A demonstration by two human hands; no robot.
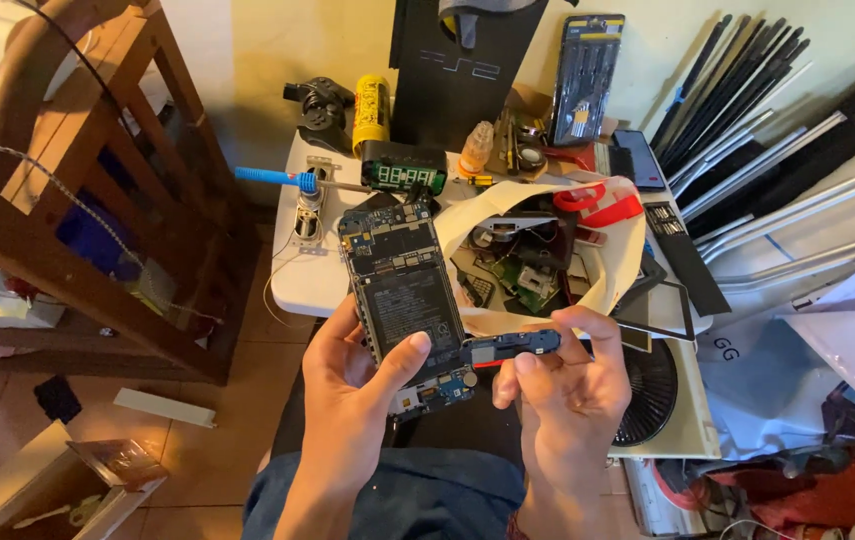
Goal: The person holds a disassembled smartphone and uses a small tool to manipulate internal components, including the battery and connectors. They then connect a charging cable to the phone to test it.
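Note:
My left hand (pixel 352 385) grips an opened smartphone (pixel 402 295) with its back cover off, so the black battery and blue circuit boards show. The thumb presses on the lower part of the battery. My right hand (pixel 567 385) pinches a small black module (pixel 512 347) with a red edge, held right beside the phone's lower right side. Both hands are over my lap, in front of a small white table (pixel 292 290).
A white bag (pixel 627 255) full of circuit parts lies open on the table. Behind it are a blue-handled soldering iron (pixel 272 178), a digital clock (pixel 404 172), a yellow can (pixel 370 112), a black console (pixel 457 70), a screwdriver set (pixel 587 75). Wooden chair frame (pixel 97 150) stands left; metal strips lean right.

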